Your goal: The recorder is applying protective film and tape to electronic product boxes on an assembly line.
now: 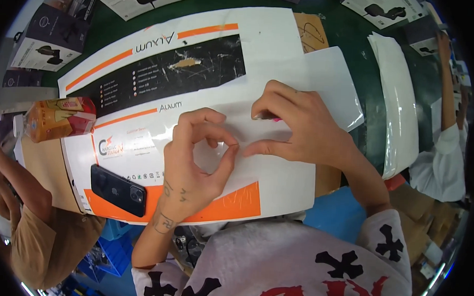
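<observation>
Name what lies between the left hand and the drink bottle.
Part of the printed white sheet lies between the left hand and the drink bottle, in the head view.

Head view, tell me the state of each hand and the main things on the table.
Left hand: thumb and index fingertips together.
Right hand: fingers curled, thumb apart; small pink-edged item at the fingers, too unclear to name.
Smartphone: camera side up.
Drink bottle: capped.
Printed cardboard sheet: spread out, black panel scuffed and torn.
White plastic bundle: laid out lengthwise.

A bright light strip (430, 292) glows beyond the dark green table (337, 35).
</observation>
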`<state>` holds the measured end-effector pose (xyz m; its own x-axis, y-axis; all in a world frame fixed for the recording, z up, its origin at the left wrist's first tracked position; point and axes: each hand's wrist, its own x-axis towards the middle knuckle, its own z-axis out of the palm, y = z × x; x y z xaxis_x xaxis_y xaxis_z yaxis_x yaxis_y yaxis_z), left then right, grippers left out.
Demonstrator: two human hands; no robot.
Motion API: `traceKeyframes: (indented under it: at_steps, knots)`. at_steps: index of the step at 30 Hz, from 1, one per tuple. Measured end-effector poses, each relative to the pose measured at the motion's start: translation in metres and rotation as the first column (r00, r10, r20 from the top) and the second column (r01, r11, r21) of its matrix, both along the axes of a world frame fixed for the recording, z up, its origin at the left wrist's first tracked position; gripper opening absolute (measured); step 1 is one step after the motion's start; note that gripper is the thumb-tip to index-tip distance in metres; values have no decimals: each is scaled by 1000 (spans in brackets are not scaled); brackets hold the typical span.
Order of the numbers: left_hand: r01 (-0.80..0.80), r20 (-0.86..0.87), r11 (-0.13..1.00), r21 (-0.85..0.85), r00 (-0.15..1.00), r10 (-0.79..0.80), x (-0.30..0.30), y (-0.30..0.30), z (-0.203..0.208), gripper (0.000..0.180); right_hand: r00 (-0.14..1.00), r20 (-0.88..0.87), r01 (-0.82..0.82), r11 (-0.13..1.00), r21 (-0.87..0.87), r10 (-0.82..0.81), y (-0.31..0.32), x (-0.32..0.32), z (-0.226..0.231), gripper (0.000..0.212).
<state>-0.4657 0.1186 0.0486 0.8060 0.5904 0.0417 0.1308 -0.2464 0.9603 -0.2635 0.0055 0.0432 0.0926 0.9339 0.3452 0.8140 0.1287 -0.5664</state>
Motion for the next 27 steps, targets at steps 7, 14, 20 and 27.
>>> traceKeyframes:
  at_steps: [7, 14, 20, 27]
  knots:
    - [138, 33, 989, -46, 990, -136, 25, 27, 31, 53, 1000, 11, -4, 995, -96, 5, -9, 36, 28, 13]
    - [-20, 324, 944, 331, 941, -94, 174, 42, 71, 64, 689, -99, 660, 564, 497, -718, 58, 288, 122, 36]
    - [-234, 359, 972, 36, 910, 206, 314, 58, 65, 72, 525, -838, 337, 941, 40, -152, 97, 312, 112, 34]
    - [-119, 503, 990, -69, 853, 138, 339, 144, 41, 65, 594, -677, 695, 701, 159, -435, 62, 251, 101, 50]
